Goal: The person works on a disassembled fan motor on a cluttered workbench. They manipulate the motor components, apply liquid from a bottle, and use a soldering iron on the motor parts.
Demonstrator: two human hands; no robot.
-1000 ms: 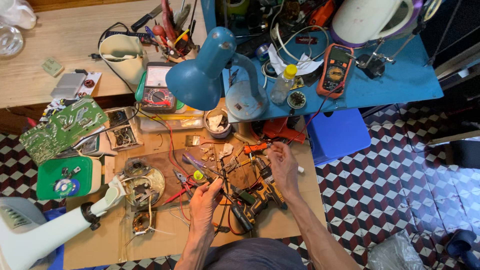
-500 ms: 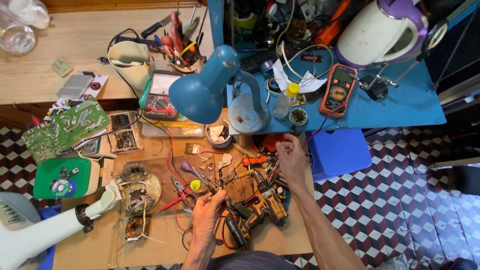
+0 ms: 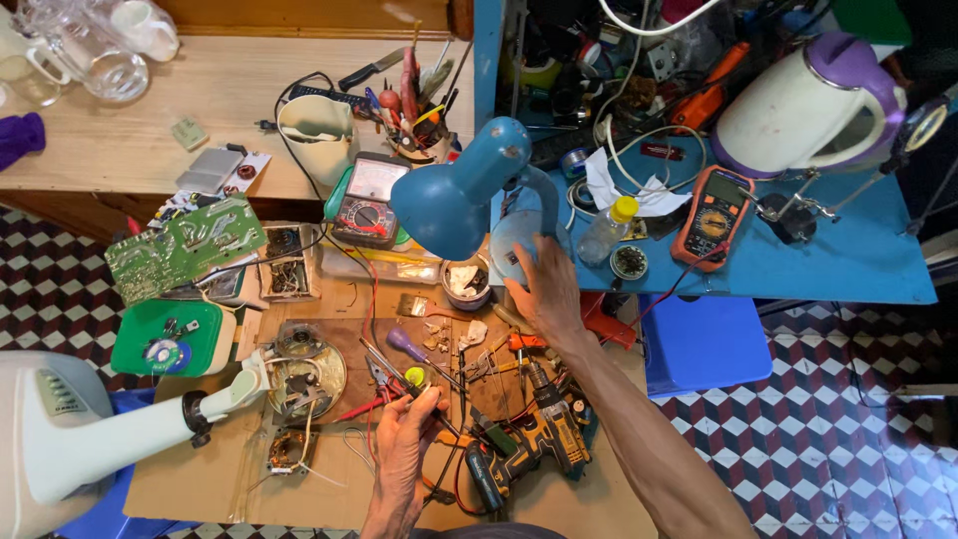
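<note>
So from up top, the person's right hand (image 3: 544, 289) is stretched forward with fingers spread, laid flat against the round base of the blue desk lamp (image 3: 469, 195), pressing on it rather than wrapped around it. The lamp has a glossy blue dome shade, tipped toward the bench, on a short curved neck, and it stands at the near edge of the blue table (image 3: 848, 265), right beside a small clear bottle with a yellow cap (image 3: 609, 230). The left hand (image 3: 404, 444) sits lower on the cardboard-covered bench, fingers curled closed around a thin probe-like tool (image 3: 399, 371); can't tell exactly what kind. A yellow-and-black cordless drill (image 3: 534, 439) lies just right of that hand.
</note>
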